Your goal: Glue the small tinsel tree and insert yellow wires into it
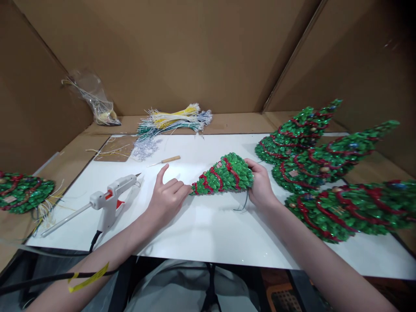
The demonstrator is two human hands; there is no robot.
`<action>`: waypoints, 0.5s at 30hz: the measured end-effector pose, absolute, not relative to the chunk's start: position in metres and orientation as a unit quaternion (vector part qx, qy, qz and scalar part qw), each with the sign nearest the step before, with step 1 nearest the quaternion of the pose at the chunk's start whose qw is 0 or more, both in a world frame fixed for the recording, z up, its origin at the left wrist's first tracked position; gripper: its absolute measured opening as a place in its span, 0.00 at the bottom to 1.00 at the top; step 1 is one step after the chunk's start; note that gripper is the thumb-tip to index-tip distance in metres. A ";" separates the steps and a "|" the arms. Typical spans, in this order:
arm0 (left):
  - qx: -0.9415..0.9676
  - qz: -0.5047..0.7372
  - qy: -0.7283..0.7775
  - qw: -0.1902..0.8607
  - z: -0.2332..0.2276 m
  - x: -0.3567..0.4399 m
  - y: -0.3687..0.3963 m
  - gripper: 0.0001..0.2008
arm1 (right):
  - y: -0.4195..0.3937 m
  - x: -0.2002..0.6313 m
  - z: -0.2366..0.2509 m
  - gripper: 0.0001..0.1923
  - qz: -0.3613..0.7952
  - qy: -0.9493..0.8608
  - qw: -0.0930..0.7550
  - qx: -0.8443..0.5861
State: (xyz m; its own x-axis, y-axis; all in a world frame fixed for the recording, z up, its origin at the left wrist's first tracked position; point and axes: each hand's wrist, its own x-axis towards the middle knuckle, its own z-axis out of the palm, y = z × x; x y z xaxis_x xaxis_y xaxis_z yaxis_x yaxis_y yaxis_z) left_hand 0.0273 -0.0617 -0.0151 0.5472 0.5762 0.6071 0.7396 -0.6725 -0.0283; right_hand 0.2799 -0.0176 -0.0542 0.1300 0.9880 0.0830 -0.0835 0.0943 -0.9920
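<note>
A small green Christmas tree (224, 175) with red garland lies on its side between my hands, its tip pointing left. My left hand (169, 193) pinches the tip between thumb and fingers, with the index finger raised. Around the wide base at the right, my right hand (260, 182) is closed; its fingers are partly hidden behind the tree. A thin dark green wire (243, 203) hangs from the base beside my right palm. Beyond my left hand lies an awl (170, 159) with a wooden handle.
A white glue gun (110, 199) with its cord stands left on the white tabletop (208, 238). Several finished trees (318, 164) crowd the right side; another tree (26, 193) is far left. Wire bundles (175, 119) and a plastic bag (97, 99) lie by the cardboard walls.
</note>
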 end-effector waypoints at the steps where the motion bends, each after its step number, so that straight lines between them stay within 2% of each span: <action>1: -0.868 -0.286 -0.378 0.146 -0.015 0.027 -0.062 0.09 | -0.017 0.280 -0.055 0.05 0.472 -0.463 0.575 -0.483; 15: -0.872 -0.273 -0.360 0.191 -0.011 0.030 -0.061 0.11 | -0.016 0.279 -0.057 0.11 0.514 -0.424 0.589 -0.457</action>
State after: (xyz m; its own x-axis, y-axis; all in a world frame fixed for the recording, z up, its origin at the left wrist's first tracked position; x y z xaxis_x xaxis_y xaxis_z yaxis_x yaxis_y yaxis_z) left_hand 0.0303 -0.0614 -0.0108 0.5921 0.5232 0.6129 0.7313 -0.6683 -0.1360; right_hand 0.2790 -0.0165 -0.0565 0.1119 0.9932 0.0306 -0.2187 0.0547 -0.9743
